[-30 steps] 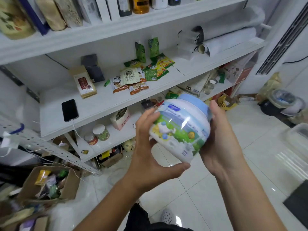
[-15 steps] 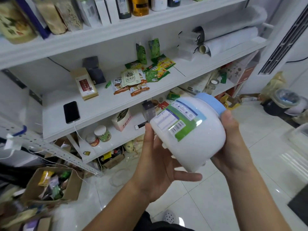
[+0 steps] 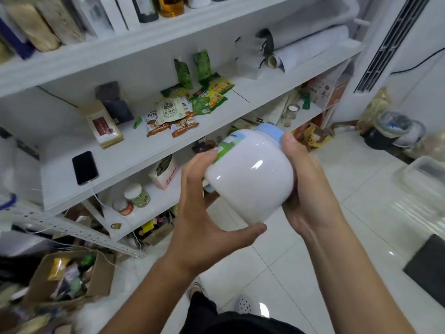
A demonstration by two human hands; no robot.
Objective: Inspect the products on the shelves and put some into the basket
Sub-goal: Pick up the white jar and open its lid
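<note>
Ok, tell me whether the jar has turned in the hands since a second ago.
Yes. The white jar has rotated: its picture label has swung away, leaving a plain white side up, and it sits lower against the shelf edge.

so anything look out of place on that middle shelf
Yes: a black phone lies on the shelf among the goods, charging by a white cable. The snack packets lie in a loose, overlapping heap.
</note>
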